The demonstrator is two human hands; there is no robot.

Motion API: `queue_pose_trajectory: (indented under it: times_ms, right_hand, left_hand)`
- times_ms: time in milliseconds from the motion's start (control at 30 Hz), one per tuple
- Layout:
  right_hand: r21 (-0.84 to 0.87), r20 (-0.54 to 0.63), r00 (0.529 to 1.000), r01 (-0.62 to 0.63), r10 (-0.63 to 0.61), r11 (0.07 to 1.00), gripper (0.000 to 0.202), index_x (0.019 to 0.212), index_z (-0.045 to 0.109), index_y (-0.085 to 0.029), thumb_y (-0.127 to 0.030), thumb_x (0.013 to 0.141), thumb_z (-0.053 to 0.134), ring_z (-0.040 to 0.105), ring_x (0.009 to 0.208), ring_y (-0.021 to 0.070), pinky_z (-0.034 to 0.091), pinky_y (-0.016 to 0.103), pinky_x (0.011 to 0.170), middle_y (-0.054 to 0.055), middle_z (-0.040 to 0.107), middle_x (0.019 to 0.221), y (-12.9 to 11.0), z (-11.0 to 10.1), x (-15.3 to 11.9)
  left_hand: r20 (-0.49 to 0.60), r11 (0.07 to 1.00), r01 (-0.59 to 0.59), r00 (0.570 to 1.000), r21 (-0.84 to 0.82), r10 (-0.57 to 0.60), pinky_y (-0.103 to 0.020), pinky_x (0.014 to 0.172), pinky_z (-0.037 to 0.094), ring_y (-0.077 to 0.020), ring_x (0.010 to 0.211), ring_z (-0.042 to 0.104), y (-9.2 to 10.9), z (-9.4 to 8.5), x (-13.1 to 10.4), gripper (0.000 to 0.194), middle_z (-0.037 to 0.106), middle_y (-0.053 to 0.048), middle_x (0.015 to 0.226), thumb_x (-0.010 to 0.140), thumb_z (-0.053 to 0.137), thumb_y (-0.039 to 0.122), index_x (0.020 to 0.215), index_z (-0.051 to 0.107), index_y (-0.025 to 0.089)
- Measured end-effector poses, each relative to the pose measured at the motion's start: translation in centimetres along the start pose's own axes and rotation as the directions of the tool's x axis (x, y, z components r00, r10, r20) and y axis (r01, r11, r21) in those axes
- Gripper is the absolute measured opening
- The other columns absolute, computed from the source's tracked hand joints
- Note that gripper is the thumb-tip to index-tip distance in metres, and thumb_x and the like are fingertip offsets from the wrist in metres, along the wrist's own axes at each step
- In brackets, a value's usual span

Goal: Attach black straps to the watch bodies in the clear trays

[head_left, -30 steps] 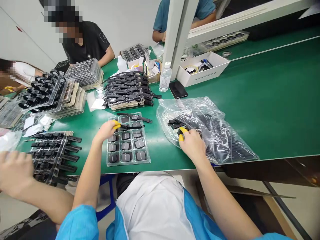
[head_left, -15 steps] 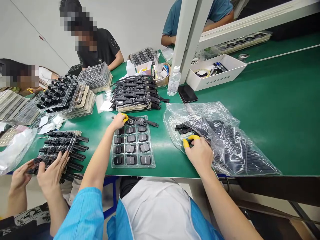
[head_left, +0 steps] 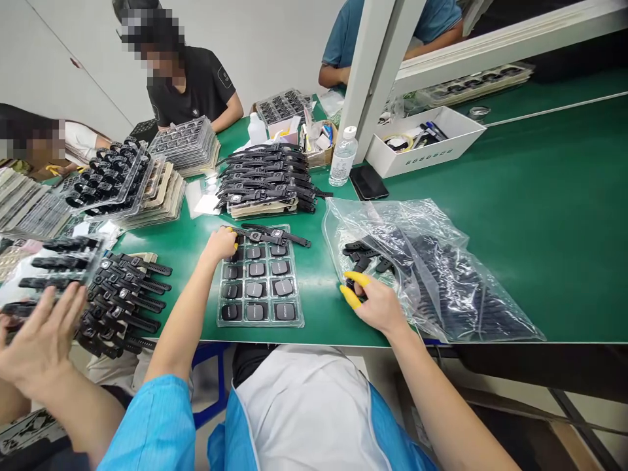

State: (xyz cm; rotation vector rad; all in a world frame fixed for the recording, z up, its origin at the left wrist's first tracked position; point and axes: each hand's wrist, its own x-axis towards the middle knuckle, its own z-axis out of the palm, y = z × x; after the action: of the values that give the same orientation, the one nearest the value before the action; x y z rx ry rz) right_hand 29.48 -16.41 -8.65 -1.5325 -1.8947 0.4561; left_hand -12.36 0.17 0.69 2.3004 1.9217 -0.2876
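My left hand [head_left: 222, 244], with yellow finger cots, is closed at the top-left corner of a clear plastic tray [head_left: 301, 294]; whatever its fingers hold is hidden. Beside those fingers, two black watches [head_left: 267, 237] lie across the top of the tray. Square dark pieces [head_left: 256, 269] sit in the compartments below them. At the mouth of a clear plastic bag [head_left: 436, 226], my right hand [head_left: 377, 301] pinches a black watch [head_left: 352, 285] between yellow-cotted fingers, its outline partly covered. More black straps [head_left: 366, 248] poke out of the bag close to that hand.
Black watches [head_left: 267, 173] are stacked behind the tray. A bottle [head_left: 343, 157], a phone [head_left: 368, 182] and a white box [head_left: 424, 147] stand further back. At left, a co-worker's hand [head_left: 44, 333] is beside a raised tray [head_left: 59, 268] and more watches [head_left: 122, 294].
My left hand has shifted slightly left along the tray's top edge. My right hand has drawn left, out from the bag's mouth. The co-worker has lifted a tray of watches leftward.
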Motion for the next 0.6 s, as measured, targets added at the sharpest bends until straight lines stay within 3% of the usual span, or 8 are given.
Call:
queue_pose_trajectory:
  times_ms: [133, 300, 400, 467, 533, 600]
  right_hand:
    - [-0.083, -0.183, 0.946, -0.287, 0.268, 0.954, 0.043, 0.121, 0.067, -0.017, -0.051, 0.1, 0.049, 0.065, 0.083, 0.0268, 0.048, 0.038, 0.071, 0.013, 0.067, 0.104, 0.0, 0.3, 0.7]
    - [-0.215, -0.11, 0.882, -0.472, 0.459, 0.855, 0.038, 0.113, 0.066, -0.017, -0.049, 0.093, 0.061, 0.067, 0.095, 0.0338, 0.048, 0.041, 0.076, 0.018, 0.067, 0.113, -0.6, 0.4, 2.3]
    - [-0.181, -0.064, 0.825, -0.564, 0.562, 0.806, 0.029, 0.105, 0.066, -0.018, -0.044, 0.092, 0.063, 0.069, 0.092, 0.0331, 0.048, 0.041, 0.077, 0.017, 0.07, 0.107, -0.4, 0.1, 3.1]
    - [-0.137, -0.06, 0.812, -0.583, 0.581, 0.801, 0.025, 0.102, 0.065, -0.02, -0.042, 0.09, 0.064, 0.069, 0.092, 0.0316, 0.049, 0.04, 0.079, 0.014, 0.073, 0.105, -0.1, 0.1, 3.4]
    - [-0.086, -0.067, 0.82, -0.573, 0.569, 0.815, 0.021, 0.1, 0.064, -0.022, -0.039, 0.088, 0.065, 0.068, 0.092, 0.0294, 0.049, 0.04, 0.082, 0.012, 0.073, 0.103, 0.2, 0.2, 3.5]
    - [-0.009, -0.101, 0.834, -0.547, 0.543, 0.837, 0.019, 0.099, 0.063, -0.023, -0.037, 0.086, 0.063, 0.067, 0.093, 0.0282, 0.05, 0.041, 0.085, 0.01, 0.072, 0.103, 0.2, 0.3, 3.4]
  left_hand:
    - [-0.019, 0.997, 0.005, 1.0, -0.082, -0.006, -0.053, 0.109, 0.045, -0.0394, 0.129, 0.053, 0.3, -0.1, 0.2, 0.015, 0.069, -0.022, 0.119, 0.087, 0.063, 0.018, 0.098, 0.073, 0.015]
    - [-0.13, 0.958, 0.03, 0.989, -0.284, -0.07, -0.049, 0.11, 0.046, -0.0363, 0.125, 0.058, 0.3, 0.1, -0.7, 0.007, 0.071, -0.019, 0.112, 0.091, 0.064, 0.024, 0.092, 0.067, 0.018]
    - [-0.198, 0.889, 0.033, 0.971, -0.456, -0.138, -0.045, 0.102, 0.052, -0.0328, 0.116, 0.066, 0.9, 0.8, -2.4, 0.016, 0.073, -0.017, 0.109, 0.097, 0.061, 0.034, 0.098, 0.062, 0.018]
    - [-0.232, 0.819, 0.011, 0.957, -0.573, -0.174, -0.041, 0.094, 0.056, -0.028, 0.108, 0.071, 2.1, 1.7, -4.3, 0.026, 0.075, -0.015, 0.111, 0.103, 0.053, 0.044, 0.106, 0.057, 0.019]
    - [-0.248, 0.654, -0.056, 0.947, -0.755, -0.205, -0.036, 0.084, 0.059, -0.0233, 0.098, 0.075, 4.0, 2.8, -6.9, 0.035, 0.076, -0.013, 0.11, 0.105, 0.048, 0.055, 0.109, 0.051, 0.02]
    - [-0.211, 0.2, -0.164, 0.947, -0.966, -0.243, -0.033, 0.073, 0.059, -0.0214, 0.085, 0.076, 6.2, 4.1, -9.9, 0.045, 0.078, -0.011, 0.104, 0.096, 0.064, 0.062, 0.105, 0.047, 0.022]
